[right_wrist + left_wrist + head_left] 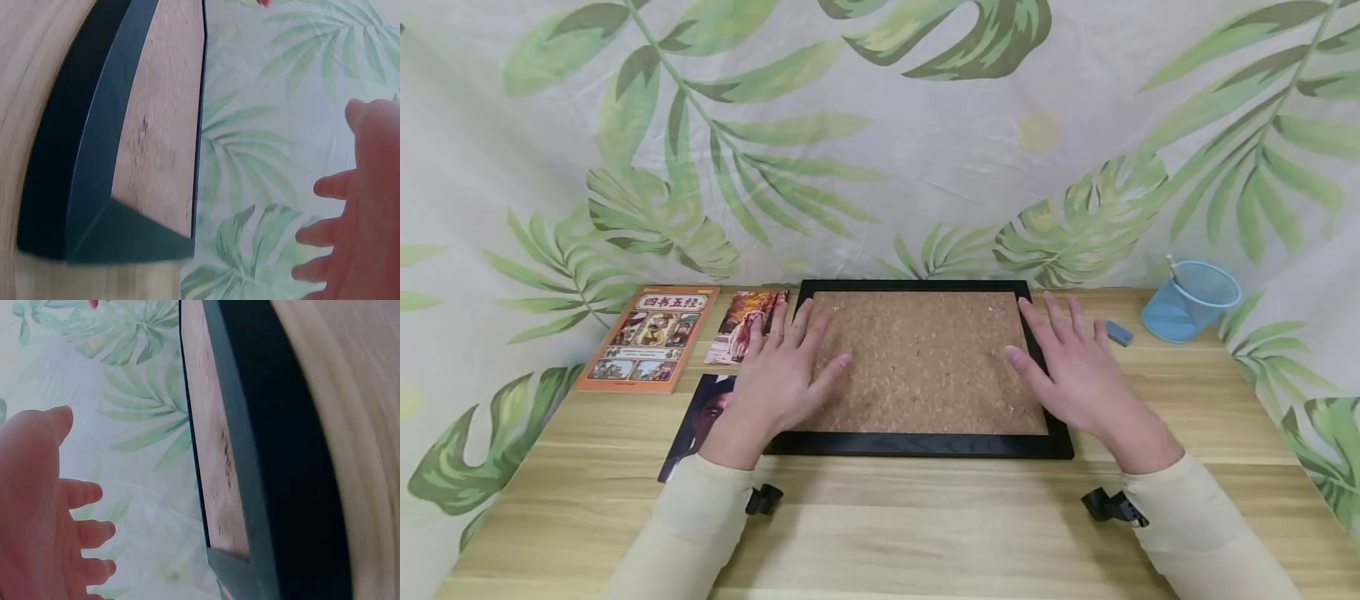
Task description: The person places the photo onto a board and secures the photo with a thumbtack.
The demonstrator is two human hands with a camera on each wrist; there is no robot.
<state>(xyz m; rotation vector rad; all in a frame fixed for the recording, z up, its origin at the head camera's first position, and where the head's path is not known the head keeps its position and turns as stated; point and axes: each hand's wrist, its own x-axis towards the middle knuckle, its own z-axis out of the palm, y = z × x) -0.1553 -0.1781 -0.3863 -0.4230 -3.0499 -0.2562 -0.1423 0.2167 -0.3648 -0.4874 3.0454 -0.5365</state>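
Note:
A cork board (921,367) in a black frame (925,444) lies on the wooden table. My left hand (778,379) is over its left side, fingers spread, with the thumb toward the cork. On the opposite side my right hand (1086,375) spreads its fingers the same way, overlapping the frame's right edge. Both wrist views show a gap between each hand and the board, and neither hand holds anything. Partly hidden under my left wrist is a dark portrait picture (688,425). Beyond it, a picture in autumn colours (741,329) is overlapped by the left fingertips.
An orange-bordered book (643,342) with Chinese characters lies at the far left. To the right stand a light-blue pen cup (1180,308) with a thin stick in it and, beside it, a small blue block (1118,333). A leaf-patterned cloth (940,150) hangs behind the table.

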